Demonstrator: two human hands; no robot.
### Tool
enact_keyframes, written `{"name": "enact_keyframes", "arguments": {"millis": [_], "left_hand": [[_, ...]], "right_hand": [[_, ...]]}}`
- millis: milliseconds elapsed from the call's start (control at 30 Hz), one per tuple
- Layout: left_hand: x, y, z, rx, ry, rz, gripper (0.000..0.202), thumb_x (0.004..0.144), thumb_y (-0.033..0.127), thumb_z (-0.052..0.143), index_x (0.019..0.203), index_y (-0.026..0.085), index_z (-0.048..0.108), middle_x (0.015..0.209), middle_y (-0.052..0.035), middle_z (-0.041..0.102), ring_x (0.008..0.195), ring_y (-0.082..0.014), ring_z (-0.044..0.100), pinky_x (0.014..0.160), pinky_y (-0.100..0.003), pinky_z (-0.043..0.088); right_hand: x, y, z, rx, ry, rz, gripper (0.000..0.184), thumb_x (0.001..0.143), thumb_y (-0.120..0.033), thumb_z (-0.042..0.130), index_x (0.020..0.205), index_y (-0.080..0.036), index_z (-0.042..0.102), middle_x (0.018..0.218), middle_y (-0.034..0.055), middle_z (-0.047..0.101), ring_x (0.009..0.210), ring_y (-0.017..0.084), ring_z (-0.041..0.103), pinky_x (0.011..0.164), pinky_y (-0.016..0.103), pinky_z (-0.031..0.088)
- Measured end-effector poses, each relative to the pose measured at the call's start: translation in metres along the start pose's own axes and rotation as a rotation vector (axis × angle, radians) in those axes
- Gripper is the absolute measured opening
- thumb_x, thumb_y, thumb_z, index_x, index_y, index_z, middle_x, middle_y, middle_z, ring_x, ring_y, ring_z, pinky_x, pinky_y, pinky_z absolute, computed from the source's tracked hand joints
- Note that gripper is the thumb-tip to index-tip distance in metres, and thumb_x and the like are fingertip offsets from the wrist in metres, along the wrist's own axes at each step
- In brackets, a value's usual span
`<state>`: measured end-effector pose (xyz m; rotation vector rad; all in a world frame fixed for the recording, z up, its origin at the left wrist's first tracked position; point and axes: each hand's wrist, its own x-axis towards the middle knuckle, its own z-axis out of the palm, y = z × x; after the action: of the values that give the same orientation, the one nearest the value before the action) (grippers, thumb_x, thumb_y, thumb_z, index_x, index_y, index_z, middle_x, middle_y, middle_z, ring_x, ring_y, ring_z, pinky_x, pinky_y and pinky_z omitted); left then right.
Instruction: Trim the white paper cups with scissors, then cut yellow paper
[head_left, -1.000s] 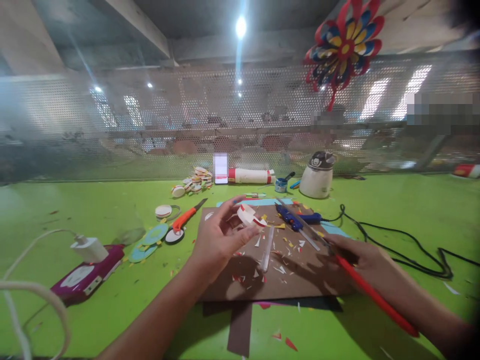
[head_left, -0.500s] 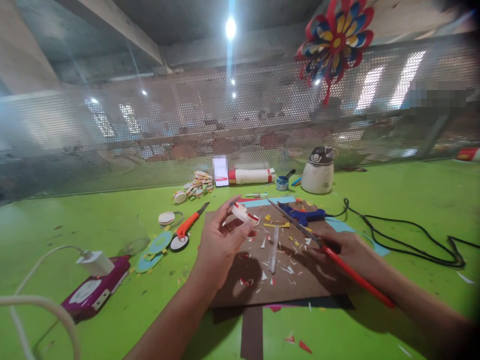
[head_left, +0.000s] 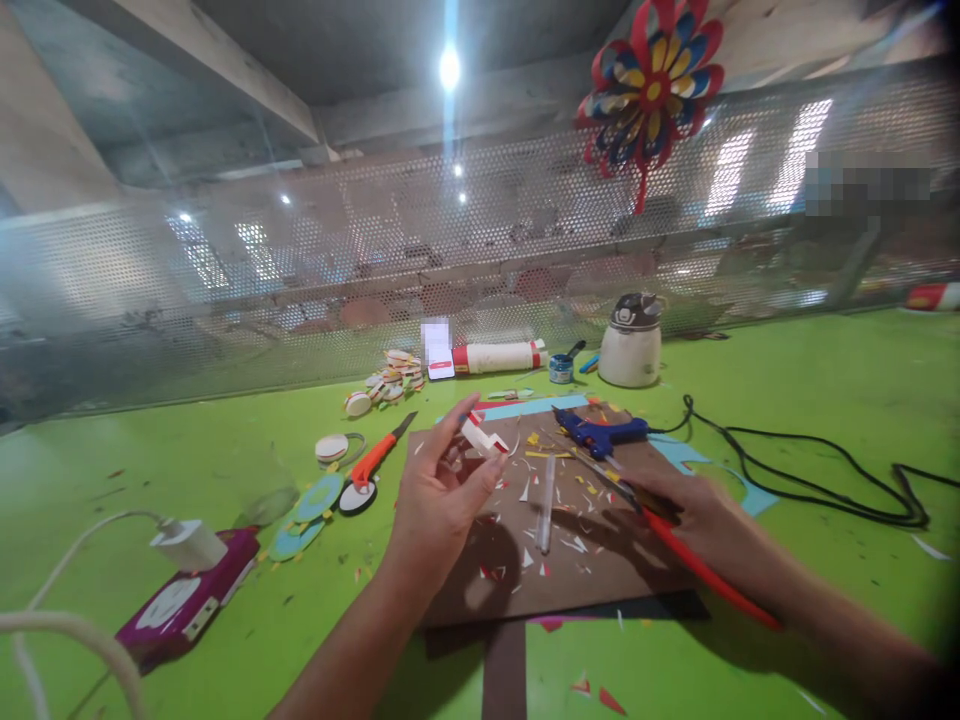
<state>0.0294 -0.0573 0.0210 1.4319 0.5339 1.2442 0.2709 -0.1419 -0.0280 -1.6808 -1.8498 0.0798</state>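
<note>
Between the thumb and fingers of my left hand [head_left: 442,500] is a small curled strip of white paper [head_left: 480,435] with red ends. My right hand [head_left: 686,500] is closed around red-handled scissors [head_left: 667,530], whose blades point up and left, apart from the strip. Below both hands lies a brown board [head_left: 480,590] strewn with small white, red and yellow scraps. A clear stick [head_left: 547,505] rests on the board between the hands. Just beyond the scissors is a blue glue gun [head_left: 604,432] with a black cord.
To the left are an orange-handled knife [head_left: 373,460], light blue paper discs [head_left: 319,497] and a purple power strip [head_left: 191,600] with a white plug. At the back stand a phone [head_left: 439,350], a paper roll [head_left: 499,357], a blue jar [head_left: 561,368] and a white kettle-like container [head_left: 630,350].
The scissors have dropped slightly, their blades lower and farther from the strip. My left hand has turned the strip a little between its fingers. The view has shifted slightly.
</note>
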Motion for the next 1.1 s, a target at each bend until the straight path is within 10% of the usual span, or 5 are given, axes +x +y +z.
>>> {"name": "enact_keyframes", "arguments": {"millis": [467, 1100], "left_hand": [[0.002, 0.008, -0.006, -0.352, -0.139, -0.002, 0.055, 0.074, 0.02, 0.072, 0.124, 0.032, 0.056, 0.115, -0.0064, 0.067, 0.097, -0.0186, 0.065, 0.081, -0.026, 0.052], [0.002, 0.01, -0.004, -0.347, -0.118, -0.097, 0.059, 0.062, 0.018, 0.079, 0.118, 0.028, 0.062, 0.121, -0.0044, 0.064, 0.108, -0.0203, 0.059, 0.091, -0.027, 0.046]], "right_hand": [[-0.005, 0.003, 0.01, -0.019, 0.122, -0.024, 0.031, 0.083, -0.034, 0.057, 0.109, -0.023, 0.067, 0.071, -0.0006, 0.069, 0.059, 0.015, 0.057, 0.052, 0.022, 0.039], [-0.007, -0.008, 0.009, -0.116, -0.062, -0.006, 0.032, 0.081, -0.026, 0.054, 0.11, -0.025, 0.066, 0.09, 0.0054, 0.07, 0.073, 0.018, 0.062, 0.061, 0.025, 0.039]]}}
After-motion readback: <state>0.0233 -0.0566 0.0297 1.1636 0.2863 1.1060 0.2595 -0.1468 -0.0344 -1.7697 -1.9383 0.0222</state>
